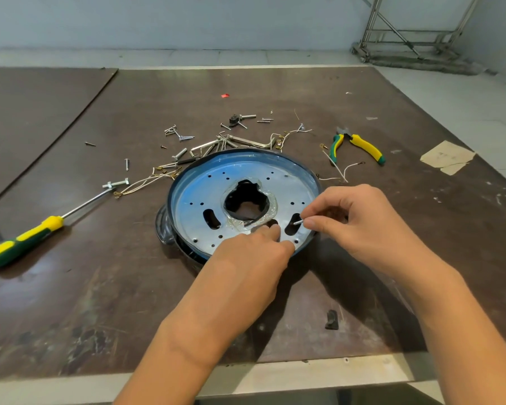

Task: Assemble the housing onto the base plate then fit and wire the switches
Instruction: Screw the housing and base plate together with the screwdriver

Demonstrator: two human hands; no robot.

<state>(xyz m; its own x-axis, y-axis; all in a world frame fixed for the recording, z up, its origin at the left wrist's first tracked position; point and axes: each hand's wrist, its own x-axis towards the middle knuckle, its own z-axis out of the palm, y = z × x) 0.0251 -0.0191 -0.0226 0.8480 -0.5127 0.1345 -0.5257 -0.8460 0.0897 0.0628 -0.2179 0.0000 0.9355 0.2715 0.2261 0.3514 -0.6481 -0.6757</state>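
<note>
Two hands meet at the near edge of the base plate (240, 176), seated in the housing (170, 206) mid-bench: the right hand (351, 223) pinches a short screw (298, 222), tip pointing left over a slot (290, 229), while the left hand (251, 258) presses its fingertips (268, 232) on the plate just beside.

**Bright, soft light; wide-angle bend at the edges**

The scene is bright and evenly lit, the light soft and coming from above and the far side. The tabletop (85, 302) carries a pale sheen at lower left, and the metal base plate (193, 197) glares bluish-white. Diffuse shadows pool beneath the right hand (360, 226) and the screwdriver (27, 238). The centre is sharp. Straight lines bow toward the corners, and the far left edge goes soft.
</note>
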